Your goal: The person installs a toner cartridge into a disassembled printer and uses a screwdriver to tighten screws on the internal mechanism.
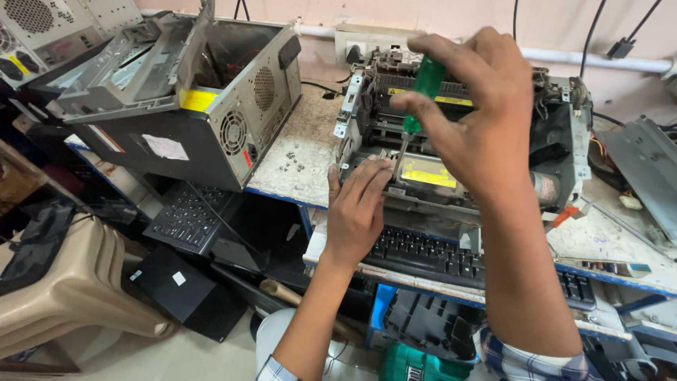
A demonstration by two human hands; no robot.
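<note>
2 hands at work on the stripped printer, which sits on the desk by the back wall, covers off, metal frame and yellow-labelled unit exposed. Your right hand is closed round the green handle of the screwdriver, thumb and fingers pinching it near upright, shaft running down to the front edge of the chassis. Your left hand holds nothing: fingers flat and together, pressed on that front edge just beside the tip.

Handling, judged: the printer looks heavy and stiff at the frame, but brittle at its plastic tabs and loose wiring on the right. Grip it by the metal side plates, not the yellow unit. The handle looks smooth, possibly slippery, so keep a full wrap.

Loose screws lie left of the printer; an open computer case beyond them; a keyboard below the desk edge.
</note>
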